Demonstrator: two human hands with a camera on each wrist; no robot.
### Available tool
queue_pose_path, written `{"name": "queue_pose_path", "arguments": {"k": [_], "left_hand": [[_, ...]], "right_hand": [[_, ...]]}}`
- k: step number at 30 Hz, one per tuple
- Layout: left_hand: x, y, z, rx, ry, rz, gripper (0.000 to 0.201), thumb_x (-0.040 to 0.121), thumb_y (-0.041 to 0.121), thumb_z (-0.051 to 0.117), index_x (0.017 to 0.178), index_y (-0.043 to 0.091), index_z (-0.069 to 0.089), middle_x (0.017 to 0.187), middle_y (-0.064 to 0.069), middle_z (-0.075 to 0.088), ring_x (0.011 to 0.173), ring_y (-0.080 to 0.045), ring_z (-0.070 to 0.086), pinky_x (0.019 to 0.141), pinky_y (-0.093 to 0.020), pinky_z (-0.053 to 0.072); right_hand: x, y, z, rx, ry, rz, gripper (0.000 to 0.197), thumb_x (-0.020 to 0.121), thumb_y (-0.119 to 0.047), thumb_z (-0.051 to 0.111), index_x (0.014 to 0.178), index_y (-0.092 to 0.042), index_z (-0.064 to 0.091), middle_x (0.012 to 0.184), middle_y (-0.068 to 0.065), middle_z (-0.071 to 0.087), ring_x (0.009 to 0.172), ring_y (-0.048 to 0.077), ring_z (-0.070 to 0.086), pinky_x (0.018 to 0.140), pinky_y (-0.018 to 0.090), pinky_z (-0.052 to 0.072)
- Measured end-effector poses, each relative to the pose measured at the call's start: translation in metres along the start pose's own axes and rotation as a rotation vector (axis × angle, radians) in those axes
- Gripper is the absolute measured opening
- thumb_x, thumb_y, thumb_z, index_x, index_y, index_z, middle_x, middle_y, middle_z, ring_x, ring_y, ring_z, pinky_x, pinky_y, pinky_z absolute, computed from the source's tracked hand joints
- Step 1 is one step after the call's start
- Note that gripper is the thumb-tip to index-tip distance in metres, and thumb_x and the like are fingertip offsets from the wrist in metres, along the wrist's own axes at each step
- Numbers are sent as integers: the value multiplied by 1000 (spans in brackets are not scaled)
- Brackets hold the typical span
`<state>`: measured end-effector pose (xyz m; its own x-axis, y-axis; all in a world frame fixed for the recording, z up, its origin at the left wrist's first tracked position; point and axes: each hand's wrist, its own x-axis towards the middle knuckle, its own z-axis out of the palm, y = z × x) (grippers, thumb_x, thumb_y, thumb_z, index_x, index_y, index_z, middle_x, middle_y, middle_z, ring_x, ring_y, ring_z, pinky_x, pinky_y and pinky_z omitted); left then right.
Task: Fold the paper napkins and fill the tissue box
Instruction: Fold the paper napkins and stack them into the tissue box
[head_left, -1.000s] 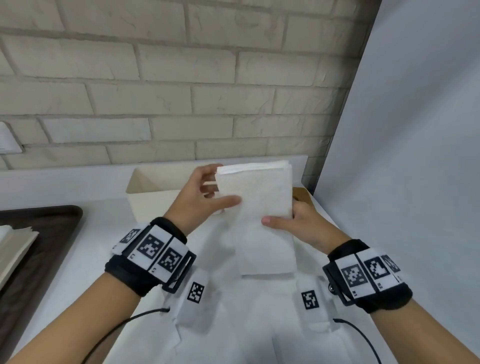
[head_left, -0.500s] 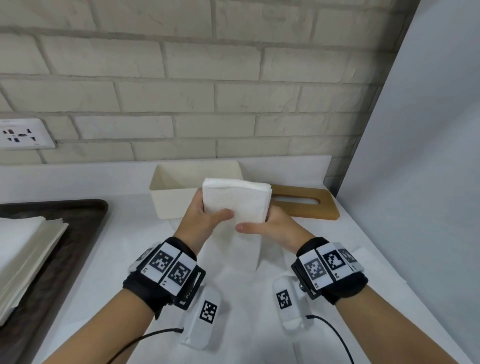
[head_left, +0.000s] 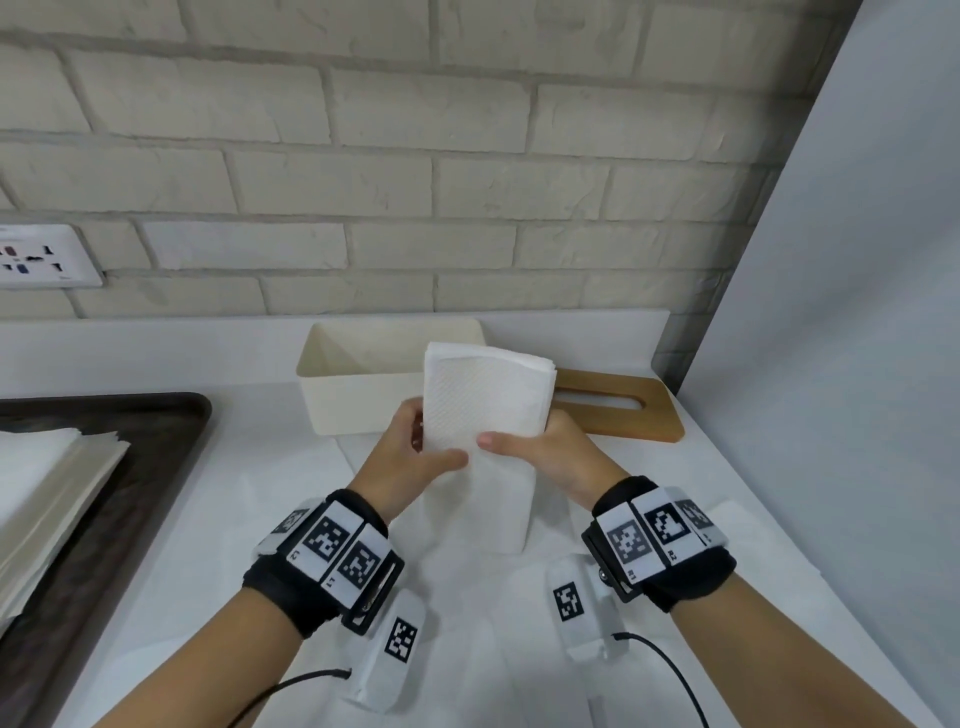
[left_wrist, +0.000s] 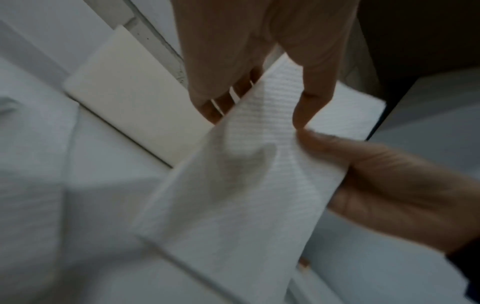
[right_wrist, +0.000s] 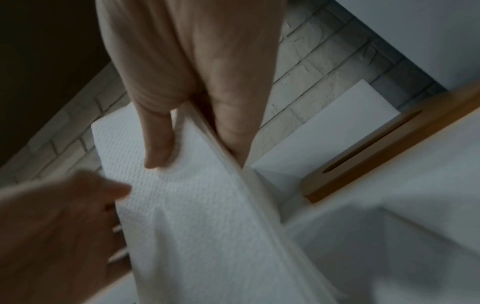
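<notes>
Both hands hold a folded stack of white paper napkins (head_left: 485, 415) upright above the counter, its lower end hanging down. My left hand (head_left: 415, 457) pinches its left edge, thumb on the front and fingers behind. My right hand (head_left: 540, 447) pinches the right edge the same way. The wrist views show the napkin stack (left_wrist: 259, 164) (right_wrist: 197, 205) between thumb and fingers of each hand. Just behind the stack stands the cream tissue box (head_left: 363, 384), open at the top. Its wooden lid (head_left: 618, 410) with a slot lies flat to the right.
A dark tray (head_left: 130, 493) at the left carries a pile of unfolded napkins (head_left: 47, 488). More flat white napkins (head_left: 467, 597) lie on the white counter under my wrists. A brick wall with a socket (head_left: 41, 257) is behind; a white panel (head_left: 831, 364) closes the right.
The hands and the napkin stack have come down and a little nearer, in front of the box. The head view has shifted right and down, showing the lid and tray more.
</notes>
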<state>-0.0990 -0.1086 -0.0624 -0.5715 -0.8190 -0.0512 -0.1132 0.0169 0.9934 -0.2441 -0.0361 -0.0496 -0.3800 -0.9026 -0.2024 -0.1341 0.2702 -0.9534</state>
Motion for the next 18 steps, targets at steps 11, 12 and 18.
{"name": "queue_pose_path", "arguments": {"k": [11, 12, 18], "left_hand": [[-8, -6, -30, 79, -19, -81, 20, 75, 9, 74, 89, 20, 65, 91, -2, 66, 88, -20, 61, 81, -27, 49], [-8, -5, -34, 63, 13, -59, 18, 74, 7, 74, 87, 18, 66, 88, -3, 65, 87, -21, 60, 83, -30, 49], [-13, -5, -28, -63, 138, 60, 15, 78, 6, 70, 81, 18, 62, 82, -3, 66, 78, -19, 61, 75, -26, 49]], "right_hand": [[-20, -3, -57, 345, 4, -93, 31, 79, 4, 65, 103, -15, 62, 102, 1, 70, 93, 13, 66, 80, 26, 58], [-22, 1, -62, 267, 7, -82, 32, 77, 2, 67, 103, -16, 62, 107, 2, 68, 95, 14, 65, 81, 25, 57], [-26, 19, -55, -66, 94, -66, 33, 78, 3, 69, 102, -16, 58, 101, -2, 62, 99, 16, 57, 72, 13, 45]]}}
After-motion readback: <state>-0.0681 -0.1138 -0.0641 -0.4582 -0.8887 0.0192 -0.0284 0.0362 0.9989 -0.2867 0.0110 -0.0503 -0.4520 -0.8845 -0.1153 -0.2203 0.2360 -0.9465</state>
